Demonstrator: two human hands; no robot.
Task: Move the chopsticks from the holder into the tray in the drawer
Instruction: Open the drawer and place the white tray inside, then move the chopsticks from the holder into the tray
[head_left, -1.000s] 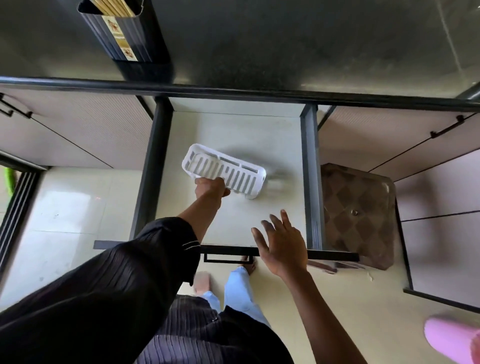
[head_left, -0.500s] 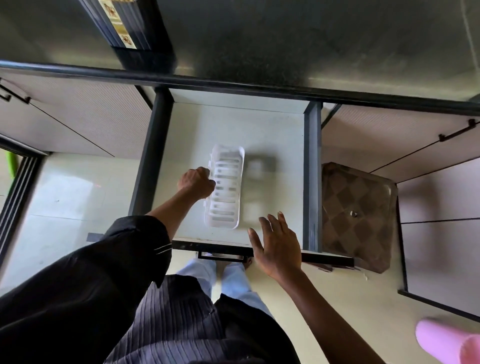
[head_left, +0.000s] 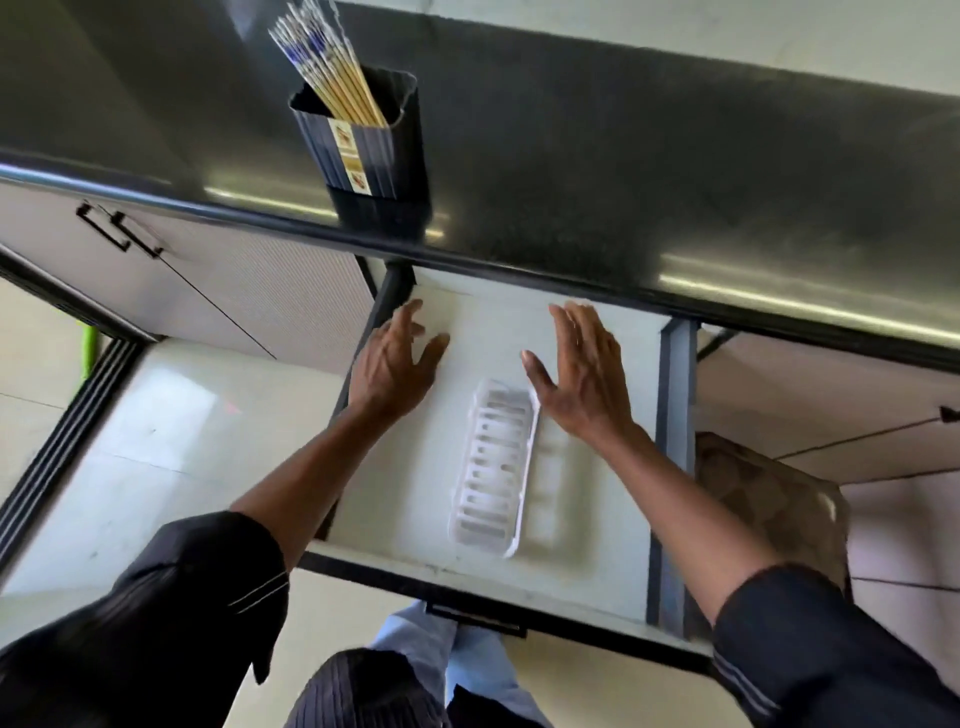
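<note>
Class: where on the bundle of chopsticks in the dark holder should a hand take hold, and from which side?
Grip the chopsticks on their exposed upper ends, coming from above. Their lower parts sit inside the holder, whose walls block a side grasp, and they lean together as one bunch.

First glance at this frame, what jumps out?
Two bare, open hands, left hand and right hand, spread over the pulled-out pale drawer. Between them lies a white slotted plastic tray, empty, lengthwise on the drawer floor. Above, on the dark glossy countertop, a black ribbed holder is full of yellow chopsticks.
</note>
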